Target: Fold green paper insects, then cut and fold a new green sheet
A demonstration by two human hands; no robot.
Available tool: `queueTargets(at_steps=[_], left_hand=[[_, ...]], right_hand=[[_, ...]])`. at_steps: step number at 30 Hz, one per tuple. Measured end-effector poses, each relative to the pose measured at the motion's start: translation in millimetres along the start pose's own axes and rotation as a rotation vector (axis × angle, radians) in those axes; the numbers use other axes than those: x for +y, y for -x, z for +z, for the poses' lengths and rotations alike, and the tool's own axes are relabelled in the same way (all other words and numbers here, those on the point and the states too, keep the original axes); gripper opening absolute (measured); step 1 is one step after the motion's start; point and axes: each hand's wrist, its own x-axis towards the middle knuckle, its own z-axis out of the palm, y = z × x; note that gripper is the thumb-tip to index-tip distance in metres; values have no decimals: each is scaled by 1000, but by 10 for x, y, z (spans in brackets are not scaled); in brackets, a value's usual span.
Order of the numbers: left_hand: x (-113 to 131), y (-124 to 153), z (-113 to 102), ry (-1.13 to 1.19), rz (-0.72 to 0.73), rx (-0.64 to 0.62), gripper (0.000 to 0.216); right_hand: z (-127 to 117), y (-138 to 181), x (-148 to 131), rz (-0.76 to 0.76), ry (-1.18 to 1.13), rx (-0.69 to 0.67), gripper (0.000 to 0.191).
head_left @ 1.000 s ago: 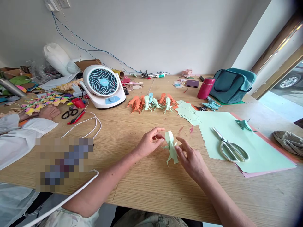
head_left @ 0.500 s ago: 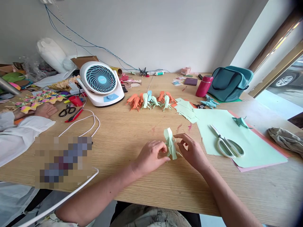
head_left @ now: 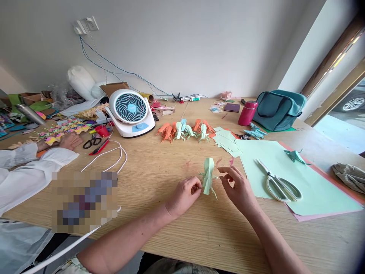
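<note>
A pale green origami figure (head_left: 208,176) with thin folded legs stands on the wooden table between my hands. My left hand (head_left: 185,193) is at its left side, thumb and fingers drawn together on what looks like one of its legs; the exact contact is partly hidden. On the other side, my right hand (head_left: 237,188) holds nothing, with fingers apart and a small gap to the paper. Farther back, a row of similar orange and green paper figures (head_left: 179,130) stands beside a pile of cut green paper pieces (head_left: 226,140).
White-handled scissors (head_left: 281,185) lie on large green sheets (head_left: 265,152) at the right. A fan (head_left: 131,110), a pink bottle (head_left: 247,113) and a teal bag (head_left: 278,110) stand behind. At left are another person's hands (head_left: 71,140), black scissors (head_left: 91,142) and a white cable (head_left: 122,152).
My left thumb and fingers have come together at the figure's side. My right hand has drawn slightly away from it. The whole view has shifted a little.
</note>
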Motion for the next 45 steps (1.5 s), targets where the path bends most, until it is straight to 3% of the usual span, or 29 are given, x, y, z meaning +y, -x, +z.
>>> queueTargets(at_steps=[5,11,15,19,27,37,45], left_hand=[[-308,-318,-109,-54,7,147,10],[-840,-1086,-296,-118,-9,318,12],[-1144,-1493,-357,-158,-17,369,16],[-1359,-1700,-360,-185,-14,359,16],[-1518,-1837,-412,-229,-19,352,17],[-1502,-1633,-443,-198,-96,420,12],[-1472,-1707,-399,-145,-128,416,11]], right_hand=[[-67,-12,-21,38,9,39,17],[-71,14,-39,-6,25,-1,17],[-54,33,-24,-27,44,-30,18],[-38,43,-51,-2,37,-54,20],[25,34,-23,-26,53,-83,20],[63,24,22,-18,60,-103,22],[159,39,58,-9,49,-144,23]])
